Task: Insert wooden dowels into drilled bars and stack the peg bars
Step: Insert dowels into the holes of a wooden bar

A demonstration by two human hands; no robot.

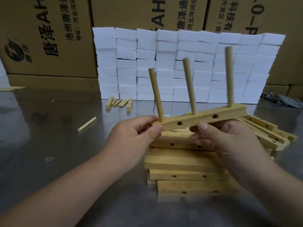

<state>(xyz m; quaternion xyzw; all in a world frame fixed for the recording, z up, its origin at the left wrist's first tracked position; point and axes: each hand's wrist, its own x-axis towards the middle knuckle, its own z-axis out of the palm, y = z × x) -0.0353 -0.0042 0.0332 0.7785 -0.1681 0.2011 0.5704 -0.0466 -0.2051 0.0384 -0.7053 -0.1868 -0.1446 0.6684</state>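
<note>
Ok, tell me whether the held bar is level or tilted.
Tilted: the bar rises toward its right end, pinched by the left hand and right hand above the stack.

This looks like a small factory or warehouse work area. Large brown shipping cartons [49, 38] printed with black Chinese characters fill the top of the frame, and in front of them, across the upper middle, stands a neat wall of identical white foam blocks [185, 66]. Below, a dull stainless-steel counter [57, 145] carries piles of identical drilled wooden bars [180, 163] at lower centre and right, with a loose dowel [87, 124] at centre left.
</note>
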